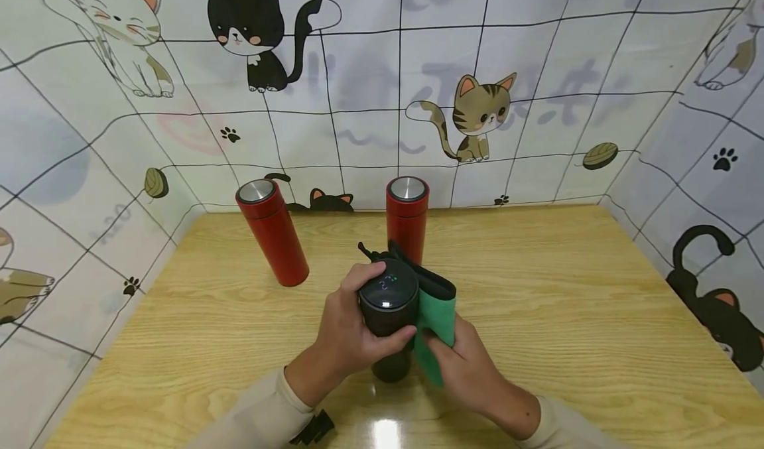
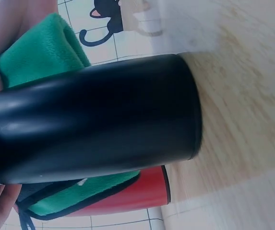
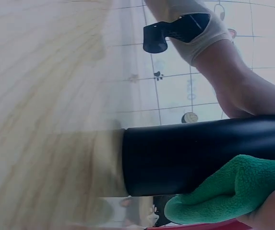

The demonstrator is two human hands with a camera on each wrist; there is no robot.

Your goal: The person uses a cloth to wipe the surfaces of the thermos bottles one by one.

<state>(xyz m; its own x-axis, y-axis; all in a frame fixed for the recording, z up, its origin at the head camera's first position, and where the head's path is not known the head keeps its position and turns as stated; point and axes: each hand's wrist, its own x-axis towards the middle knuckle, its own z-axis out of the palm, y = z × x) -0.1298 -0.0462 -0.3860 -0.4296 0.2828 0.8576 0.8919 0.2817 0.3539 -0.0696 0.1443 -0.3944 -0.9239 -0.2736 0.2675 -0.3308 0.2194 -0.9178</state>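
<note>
A black thermos flask (image 1: 389, 316) with lit marks on its glossy lid is in front of me. My left hand (image 1: 352, 329) grips it near the top, thumb and fingers round its side. My right hand (image 1: 468, 369) holds a green cloth (image 1: 438, 320) with a black edge against the flask's right side. Behind the flask, part of the cloth and its dark cord show. In the left wrist view the flask's smooth black body (image 2: 103, 120) fills the middle. The right wrist view shows the bunched cloth (image 3: 223, 191) against the flask. Whether its base touches the table, I cannot tell.
Two red flasks with silver lids stand on the wooden table (image 1: 567, 303): the left one (image 1: 274, 237) at the back left, the other (image 1: 408, 220) just behind the black flask. A cat-printed sheet (image 1: 370, 130) borders the table at the back and sides.
</note>
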